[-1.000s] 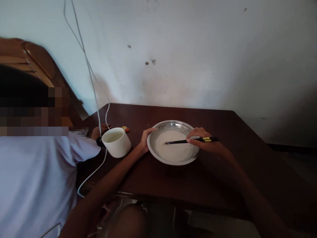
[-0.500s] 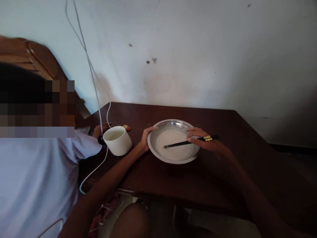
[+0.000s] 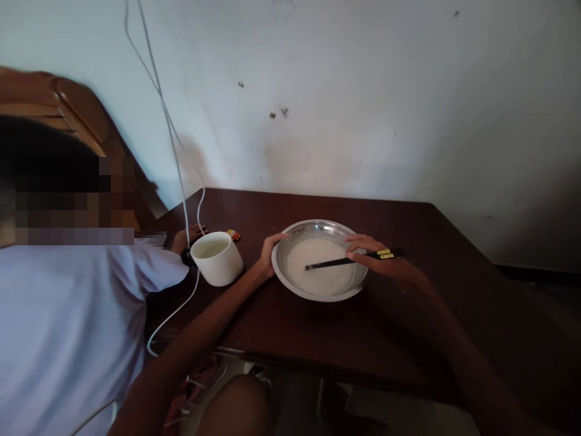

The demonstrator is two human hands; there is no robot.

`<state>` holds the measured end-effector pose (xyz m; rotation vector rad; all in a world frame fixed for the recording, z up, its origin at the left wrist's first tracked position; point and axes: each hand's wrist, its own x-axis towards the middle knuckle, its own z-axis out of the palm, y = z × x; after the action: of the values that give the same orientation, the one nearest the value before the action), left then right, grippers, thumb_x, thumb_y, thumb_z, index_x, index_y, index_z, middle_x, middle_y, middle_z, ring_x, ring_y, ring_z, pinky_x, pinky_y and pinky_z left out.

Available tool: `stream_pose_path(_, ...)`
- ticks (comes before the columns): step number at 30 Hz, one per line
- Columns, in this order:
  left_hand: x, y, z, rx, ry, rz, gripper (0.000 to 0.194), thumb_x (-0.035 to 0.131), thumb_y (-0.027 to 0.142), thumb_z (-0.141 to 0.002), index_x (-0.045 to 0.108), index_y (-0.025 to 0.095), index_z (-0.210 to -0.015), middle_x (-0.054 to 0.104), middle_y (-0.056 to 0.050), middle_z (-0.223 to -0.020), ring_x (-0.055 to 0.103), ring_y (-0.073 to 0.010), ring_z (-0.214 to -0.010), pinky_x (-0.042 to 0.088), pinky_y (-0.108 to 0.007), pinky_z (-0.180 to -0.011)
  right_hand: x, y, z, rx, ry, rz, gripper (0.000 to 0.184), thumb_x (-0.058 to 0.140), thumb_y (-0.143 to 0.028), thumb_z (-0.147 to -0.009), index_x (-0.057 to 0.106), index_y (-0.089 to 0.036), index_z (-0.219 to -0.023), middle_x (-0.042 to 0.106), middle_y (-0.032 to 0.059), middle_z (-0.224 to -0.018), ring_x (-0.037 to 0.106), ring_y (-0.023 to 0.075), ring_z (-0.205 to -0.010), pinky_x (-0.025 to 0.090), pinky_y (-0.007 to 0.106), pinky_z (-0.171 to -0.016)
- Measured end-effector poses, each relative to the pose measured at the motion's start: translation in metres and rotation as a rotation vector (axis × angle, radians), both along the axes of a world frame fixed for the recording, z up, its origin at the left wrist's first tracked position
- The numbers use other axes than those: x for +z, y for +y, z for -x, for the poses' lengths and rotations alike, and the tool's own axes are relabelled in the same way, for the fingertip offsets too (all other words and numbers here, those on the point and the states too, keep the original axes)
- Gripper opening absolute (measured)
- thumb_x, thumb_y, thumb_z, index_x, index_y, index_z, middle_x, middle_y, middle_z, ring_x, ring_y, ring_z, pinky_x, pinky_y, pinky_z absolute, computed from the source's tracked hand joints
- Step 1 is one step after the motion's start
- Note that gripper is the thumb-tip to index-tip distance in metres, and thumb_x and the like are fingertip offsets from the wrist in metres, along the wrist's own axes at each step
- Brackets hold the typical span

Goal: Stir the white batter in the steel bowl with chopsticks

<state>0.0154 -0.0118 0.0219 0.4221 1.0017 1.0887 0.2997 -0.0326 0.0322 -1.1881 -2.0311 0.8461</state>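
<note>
A shiny metal bowl (image 3: 319,297) stands on the dark table, with a pale, milky mixture (image 3: 318,281) inside it. My left hand (image 3: 269,253) grips the bowl's left rim, thumb and fingers closed on the edge. Black chopsticks (image 3: 329,263) with gold bands lie in the grasp of my right hand (image 3: 370,254), over the bowl's right side. Their tips reach down to the mixture near the middle. The chopsticks overlap, so I cannot tell them well apart.
Left of the bowl stands a white cup (image 3: 220,263), with a small colourful packet (image 3: 233,235) behind it. A white cable (image 3: 175,157) hangs past the cup onto the table (image 3: 385,339). Another person in a light shirt (image 3: 77,321) sits at the left, a hand (image 3: 193,232) on the table.
The chopstick tips and my right hand have shifted very slightly to the right. My left hand keeps its grip on the bowl. The person at the left has moved a little.
</note>
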Motion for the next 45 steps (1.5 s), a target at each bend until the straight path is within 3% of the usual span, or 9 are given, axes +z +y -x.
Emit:
stream_pose_path(5, -0.001, 0.000, 0.000, -0.015, -0.016, -0.002, 0.016, 0.061, 0.023, -0.072, 0.073, 0.014, -0.081, 0.072, -0.005, -0.064, 0.071, -0.0268, -0.077, 0.055, -0.034, -0.074, 0.006, 0.007, -0.010, -0.164, 0.037, -0.037, 0.041, 0.062, -0.064, -0.079, 0.070, -0.025, -0.082, 0.070, 0.0076, -0.114, 0.057, 0.0313, -0.124, 0.037, 0.055, -0.115)
stream_pose_path(10, -0.001, 0.000, 0.000, -0.018, -0.021, 0.004, 0.021, 0.056, 0.022, -0.077, 0.074, 0.014, -0.085, 0.072, -0.006, -0.062, 0.071, -0.0275, -0.078, 0.054, -0.034, -0.074, 0.025, -0.004, -0.027, -0.021, 0.037, 0.085, 0.043, 0.067, -0.066, -0.077, 0.069, -0.023, -0.072, 0.067, 0.0081, -0.125, 0.053, 0.0320, -0.131, 0.040, 0.049, -0.114)
stream_pose_path(16, -0.001, 0.001, 0.000, -0.001, -0.027, 0.001, 0.018, 0.057, 0.019, -0.077, 0.074, 0.015, -0.084, 0.071, -0.007, -0.062, 0.071, -0.0267, -0.077, 0.054, -0.033, -0.074, 0.003, 0.000, 0.002, -0.028, -0.007, -0.056, 0.041, 0.061, -0.065, -0.081, 0.072, -0.026, -0.088, 0.067, 0.0071, -0.127, 0.052, 0.0295, -0.133, 0.035, 0.053, -0.118)
stream_pose_path(20, -0.003, 0.002, 0.001, -0.013, -0.002, 0.014, 0.020, 0.055, 0.022, -0.080, 0.073, 0.014, -0.082, 0.070, -0.006, -0.059, 0.070, -0.0268, -0.074, 0.053, -0.033, -0.070, 0.014, 0.002, -0.018, -0.170, 0.025, -0.011, 0.034, 0.061, -0.058, -0.081, 0.069, -0.024, -0.080, 0.071, 0.0073, -0.115, 0.060, 0.0298, -0.120, 0.041, 0.053, -0.113)
stream_pose_path(24, -0.003, 0.002, 0.001, 0.002, 0.031, 0.013, 0.019, 0.056, 0.023, -0.081, 0.073, 0.014, -0.083, 0.070, -0.006, -0.060, 0.070, -0.0250, -0.070, 0.052, -0.031, -0.068, 0.020, -0.002, -0.026, -0.043, 0.051, 0.073, 0.035, 0.067, -0.058, -0.077, 0.068, -0.024, -0.071, 0.071, 0.0073, -0.117, 0.056, 0.0312, -0.128, 0.041, 0.050, -0.113)
stream_pose_path(30, -0.001, 0.001, 0.000, -0.011, 0.006, 0.016, 0.018, 0.058, 0.023, -0.078, 0.073, 0.016, -0.084, 0.070, -0.006, -0.059, 0.071, -0.0284, -0.077, 0.055, -0.036, -0.075, 0.002, 0.006, -0.008, -0.105, -0.026, -0.155, 0.030, 0.062, -0.054, -0.082, 0.072, -0.026, -0.087, 0.069, 0.0075, -0.123, 0.056, 0.0298, -0.128, 0.039, 0.054, -0.114)
stream_pose_path(33, -0.001, 0.001, 0.000, -0.012, 0.001, 0.007, 0.020, 0.056, 0.023, -0.079, 0.074, 0.017, -0.086, 0.070, -0.005, -0.060, 0.071, -0.0275, -0.077, 0.054, -0.035, -0.073, 0.010, 0.007, -0.025, -0.163, -0.023, -0.098, 0.031, 0.061, -0.053, -0.081, 0.069, -0.024, -0.078, 0.071, 0.0085, -0.115, 0.061, 0.0294, -0.120, 0.041, 0.053, -0.112)
stream_pose_path(40, 0.000, 0.000, 0.000, 0.010, 0.038, 0.020, 0.017, 0.058, 0.022, -0.079, 0.072, 0.013, -0.075, 0.070, -0.005, -0.060, 0.066, -0.0211, -0.060, 0.052, -0.030, -0.065, 0.011, -0.003, -0.008, 0.056, -0.046, -0.028, 0.029, 0.065, -0.053, -0.081, 0.073, -0.026, -0.083, 0.065, 0.0065, -0.131, 0.053, 0.0291, -0.134, 0.039, 0.051, -0.115)
stream_pose_path(45, -0.001, 0.000, 0.000, -0.021, 0.004, -0.015, 0.015, 0.060, 0.023, -0.075, 0.073, 0.016, -0.080, 0.072, -0.005, -0.062, 0.071, -0.0262, -0.072, 0.054, -0.034, -0.071, 0.005, 0.005, -0.012, -0.142, -0.065, -0.129, 0.032, 0.061, -0.054, -0.083, 0.071, -0.024, -0.087, 0.068, 0.0099, -0.121, 0.058, 0.0312, -0.125, 0.040, 0.053, -0.113)
